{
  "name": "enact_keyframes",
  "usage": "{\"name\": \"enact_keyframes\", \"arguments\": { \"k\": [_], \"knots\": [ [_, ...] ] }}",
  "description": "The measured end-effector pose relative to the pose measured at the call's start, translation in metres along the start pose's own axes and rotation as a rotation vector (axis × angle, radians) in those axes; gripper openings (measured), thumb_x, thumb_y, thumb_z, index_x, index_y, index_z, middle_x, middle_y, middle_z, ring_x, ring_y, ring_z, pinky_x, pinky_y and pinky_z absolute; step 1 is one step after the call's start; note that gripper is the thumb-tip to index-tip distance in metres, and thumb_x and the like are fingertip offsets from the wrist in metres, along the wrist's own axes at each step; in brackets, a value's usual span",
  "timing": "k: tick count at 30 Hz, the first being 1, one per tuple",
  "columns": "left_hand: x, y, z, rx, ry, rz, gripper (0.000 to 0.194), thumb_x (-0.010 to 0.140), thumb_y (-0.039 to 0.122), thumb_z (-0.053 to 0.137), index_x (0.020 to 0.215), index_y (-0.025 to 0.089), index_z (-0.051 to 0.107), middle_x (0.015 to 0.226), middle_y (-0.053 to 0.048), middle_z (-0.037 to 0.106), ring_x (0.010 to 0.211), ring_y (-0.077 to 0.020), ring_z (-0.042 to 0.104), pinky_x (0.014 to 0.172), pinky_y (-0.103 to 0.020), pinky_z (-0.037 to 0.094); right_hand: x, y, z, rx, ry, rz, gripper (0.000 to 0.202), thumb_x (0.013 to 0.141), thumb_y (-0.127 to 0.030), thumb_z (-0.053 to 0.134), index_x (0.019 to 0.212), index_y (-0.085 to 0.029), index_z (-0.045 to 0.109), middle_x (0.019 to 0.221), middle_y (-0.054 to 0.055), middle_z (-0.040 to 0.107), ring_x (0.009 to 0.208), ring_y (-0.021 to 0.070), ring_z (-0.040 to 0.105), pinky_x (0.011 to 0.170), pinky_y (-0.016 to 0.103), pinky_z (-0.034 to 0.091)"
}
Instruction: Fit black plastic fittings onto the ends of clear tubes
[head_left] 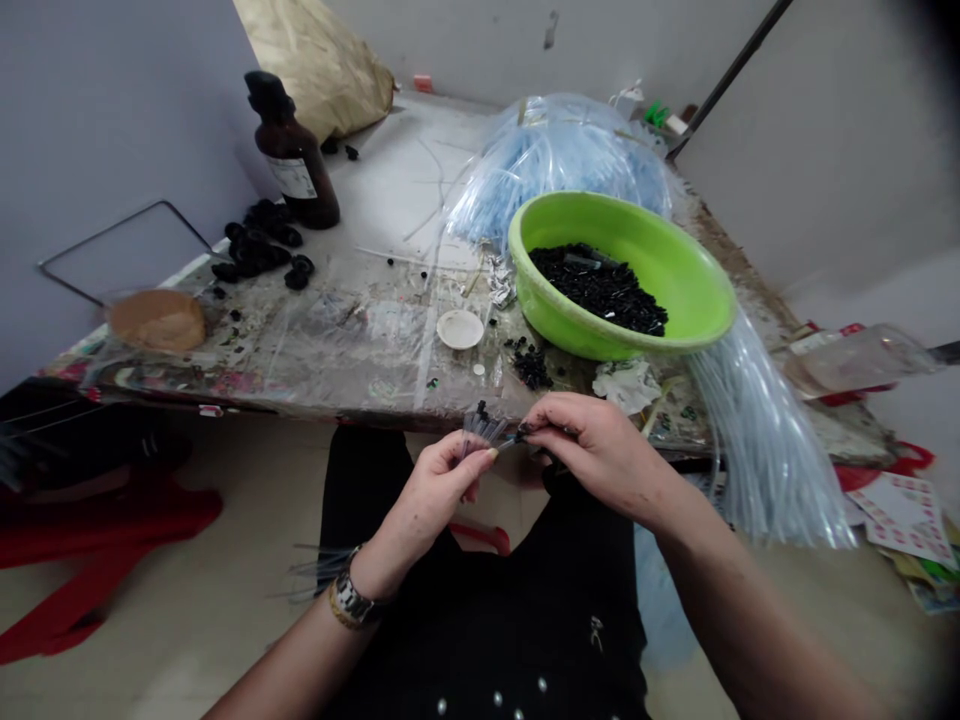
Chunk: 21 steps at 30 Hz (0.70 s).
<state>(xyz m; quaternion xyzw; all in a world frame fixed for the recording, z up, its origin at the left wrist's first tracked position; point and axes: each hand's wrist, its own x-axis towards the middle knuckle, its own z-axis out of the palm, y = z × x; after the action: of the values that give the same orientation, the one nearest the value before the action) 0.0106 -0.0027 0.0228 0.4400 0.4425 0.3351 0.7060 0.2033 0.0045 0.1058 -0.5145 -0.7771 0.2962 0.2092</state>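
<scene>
My left hand (442,485) is closed round a bunch of thin clear plastic tubes (480,428), whose ends stick up past the thumb. Some of these ends carry small black pieces. The tubes' other ends trail out near my left wrist. Against one tube end, the fingertips of my right hand (596,445) pinch a small black piece (523,434), partly hidden by the fingers. Just beyond my hands, a little heap of black pieces (531,362) lies on the table. A green basin (705,300) behind it holds many black pieces.
Bundles of clear tubes lie behind the basin (562,150) and hang over the table edge (765,440). A brown bottle (300,170), black rubbery lumps (259,240) and a small white dish (460,329) stand on the stained table (337,340). A plastic bottle (862,360) lies at right.
</scene>
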Motion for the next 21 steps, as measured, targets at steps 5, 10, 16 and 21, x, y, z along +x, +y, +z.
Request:
{"name": "enact_keyframes", "arguments": {
  "k": [5,10,16,21],
  "knots": [
    [0.000,0.001,0.001,0.000,0.026,0.008,0.020,0.080,0.036,0.067,0.082,0.016,0.065,0.055,0.005,0.052,0.046,-0.0087,0.044,0.047,-0.023,0.033,0.000,0.001,0.000,-0.029,-0.007,0.000,0.014,0.088,-0.010,0.053,0.078,-0.018,0.059,0.077,0.002,0.062,0.077,0.0156,0.057,0.070,0.026,0.041],
    [-0.002,0.006,0.002,0.086,-0.002,0.054,0.017,0.081,0.032,0.065,0.073,0.017,0.061,0.057,0.004,0.051,0.050,-0.0093,0.044,0.049,-0.023,0.034,-0.001,0.001,0.000,-0.015,-0.038,0.016,0.015,0.086,-0.008,0.054,0.076,-0.018,0.057,0.076,0.001,0.060,0.076,0.0147,0.056,0.069,0.026,0.039],
    [-0.003,0.002,0.002,0.087,-0.018,0.058,0.017,0.082,0.031,0.063,0.073,0.017,0.060,0.056,0.004,0.050,0.049,-0.0095,0.041,0.049,-0.024,0.032,-0.003,0.000,0.008,-0.022,-0.016,0.058,0.018,0.085,-0.007,0.054,0.071,-0.019,0.054,0.073,0.000,0.060,0.072,0.0147,0.055,0.067,0.026,0.039],
    [-0.004,0.001,0.004,0.077,-0.019,0.041,0.017,0.081,0.031,0.064,0.073,0.017,0.061,0.058,0.004,0.051,0.051,-0.0096,0.044,0.052,-0.024,0.035,-0.003,0.002,0.011,-0.019,0.041,0.064,0.018,0.084,-0.007,0.054,0.072,-0.019,0.054,0.073,0.001,0.060,0.073,0.0154,0.056,0.068,0.026,0.040]
  ]
}}
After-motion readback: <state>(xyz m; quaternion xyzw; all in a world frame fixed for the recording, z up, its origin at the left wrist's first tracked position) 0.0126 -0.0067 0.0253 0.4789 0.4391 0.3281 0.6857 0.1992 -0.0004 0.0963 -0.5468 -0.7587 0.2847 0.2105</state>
